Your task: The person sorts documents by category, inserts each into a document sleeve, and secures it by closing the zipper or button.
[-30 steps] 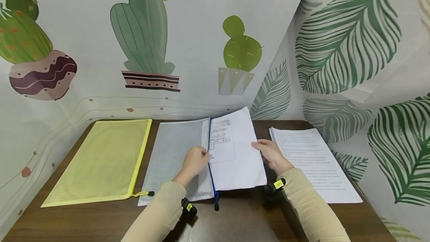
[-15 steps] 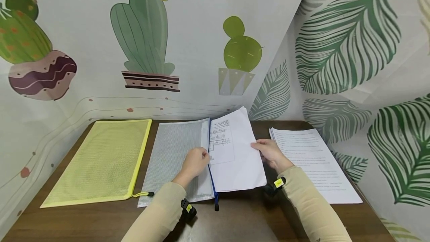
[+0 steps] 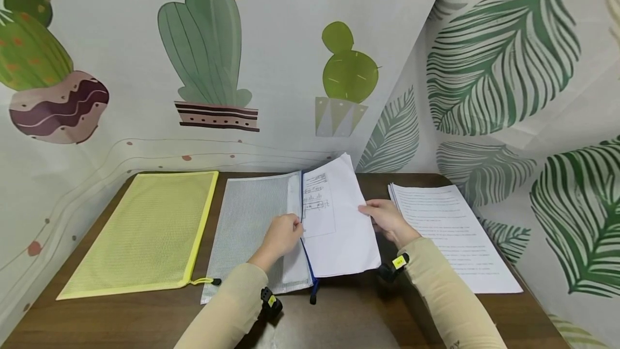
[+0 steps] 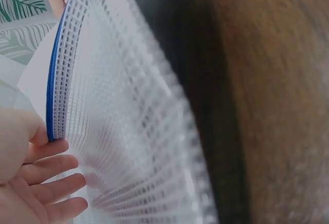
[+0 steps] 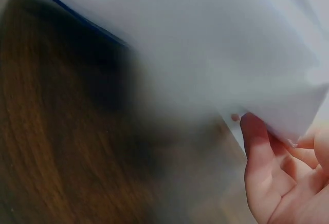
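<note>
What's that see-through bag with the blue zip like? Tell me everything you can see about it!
The mesh zip pouch looks like whitish, see-through plastic netting with little squares. A blue zip runs along its right side, with a dark-tipped zip pull at the near end. It lies on the brown table, right of the yellow mesh pouch. The left-hand grip pinches its unzipped edge, and white papers stick out of that open side.

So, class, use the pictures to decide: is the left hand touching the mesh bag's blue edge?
Touching. The left wrist view shows the left hand pinching the blue edge with thumb and finger.
</note>
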Tool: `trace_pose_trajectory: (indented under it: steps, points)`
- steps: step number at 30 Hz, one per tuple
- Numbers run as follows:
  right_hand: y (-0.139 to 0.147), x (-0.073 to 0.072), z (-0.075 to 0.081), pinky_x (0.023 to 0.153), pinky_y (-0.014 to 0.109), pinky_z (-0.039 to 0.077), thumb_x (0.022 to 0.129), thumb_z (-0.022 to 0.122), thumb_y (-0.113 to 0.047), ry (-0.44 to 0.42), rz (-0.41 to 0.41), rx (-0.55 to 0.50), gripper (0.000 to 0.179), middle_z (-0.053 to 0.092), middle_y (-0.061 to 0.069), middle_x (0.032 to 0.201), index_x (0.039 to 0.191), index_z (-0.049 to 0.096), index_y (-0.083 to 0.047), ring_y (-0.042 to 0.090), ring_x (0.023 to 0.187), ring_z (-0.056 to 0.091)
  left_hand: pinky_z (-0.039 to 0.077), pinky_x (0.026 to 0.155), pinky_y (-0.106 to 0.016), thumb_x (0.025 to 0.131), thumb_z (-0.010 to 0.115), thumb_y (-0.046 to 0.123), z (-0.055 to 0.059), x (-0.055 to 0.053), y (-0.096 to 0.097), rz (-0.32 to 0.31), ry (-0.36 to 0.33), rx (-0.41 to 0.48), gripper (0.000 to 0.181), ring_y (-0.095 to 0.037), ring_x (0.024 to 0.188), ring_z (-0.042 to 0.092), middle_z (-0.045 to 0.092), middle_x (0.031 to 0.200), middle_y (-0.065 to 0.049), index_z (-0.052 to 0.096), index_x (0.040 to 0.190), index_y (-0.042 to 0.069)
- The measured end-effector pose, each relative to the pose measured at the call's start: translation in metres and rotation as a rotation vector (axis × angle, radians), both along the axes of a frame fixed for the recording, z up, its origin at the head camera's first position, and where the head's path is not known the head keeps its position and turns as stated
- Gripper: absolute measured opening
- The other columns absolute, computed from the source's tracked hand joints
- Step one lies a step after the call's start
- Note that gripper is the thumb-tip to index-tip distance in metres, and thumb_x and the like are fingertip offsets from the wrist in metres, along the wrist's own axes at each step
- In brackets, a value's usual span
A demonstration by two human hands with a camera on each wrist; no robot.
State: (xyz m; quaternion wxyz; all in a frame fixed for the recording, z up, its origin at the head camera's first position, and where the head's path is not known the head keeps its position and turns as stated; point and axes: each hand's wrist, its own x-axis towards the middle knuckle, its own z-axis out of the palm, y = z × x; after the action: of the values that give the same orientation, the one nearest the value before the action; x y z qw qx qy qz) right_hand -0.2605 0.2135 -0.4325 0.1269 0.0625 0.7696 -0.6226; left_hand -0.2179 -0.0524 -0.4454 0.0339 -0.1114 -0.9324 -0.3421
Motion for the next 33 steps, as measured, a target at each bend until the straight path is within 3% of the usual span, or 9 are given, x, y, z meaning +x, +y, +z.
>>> trace_pose_trajectory:
  steps: [10, 18, 25, 33]
  points:
    - [-0.010, 0.000, -0.004, 0.057, 0.030, 0.056, 0.090, 0.059, -0.013, -0.008, 0.000, 0.015, 0.039, 0.067, 0.002, 0.074, 0.120, 0.053, 0.012, 0.011, 0.063, 0.065, 0.036, 0.048, -0.020, 0.088, 0.051, 0.010, -0.002, 0.001, 0.002, -0.067, 0.005, 0.003, 0.020, -0.010, 0.055, 0.042, 0.046, 0.060, 0.003, 0.054, 0.068, 0.010]
    - [-0.008, 0.001, -0.004, 0.058, 0.029, 0.056, 0.090, 0.059, -0.018, -0.027, -0.009, 0.037, 0.044, 0.066, 0.002, 0.077, 0.124, 0.052, 0.008, 0.012, 0.064, 0.065, 0.036, 0.044, -0.019, 0.088, 0.052, 0.011, -0.002, -0.001, 0.002, -0.003, -0.019, 0.076, 0.016, -0.009, 0.050, 0.042, 0.051, 0.060, 0.001, 0.062, 0.077, 0.006]
    - [0.002, 0.002, -0.008, 0.051, 0.021, 0.053, 0.089, 0.060, -0.013, -0.034, -0.031, 0.035, 0.039, 0.063, 0.000, 0.071, 0.120, 0.054, 0.011, 0.008, 0.058, 0.060, 0.038, 0.045, -0.020, 0.086, 0.053, 0.010, -0.001, 0.000, 0.005, 0.028, -0.003, 0.087, 0.015, -0.009, 0.051, 0.044, 0.055, 0.063, -0.001, 0.063, 0.076, 0.005]
    - [-0.002, 0.004, -0.012, 0.050, 0.021, 0.053, 0.089, 0.060, -0.013, -0.018, -0.065, 0.015, 0.039, 0.063, -0.003, 0.067, 0.119, 0.055, 0.011, 0.007, 0.057, 0.060, 0.035, 0.043, -0.019, 0.085, 0.052, 0.009, 0.000, -0.001, 0.007, 0.045, 0.007, 0.101, 0.016, -0.008, 0.049, 0.043, 0.053, 0.060, 0.000, 0.061, 0.072, 0.006]
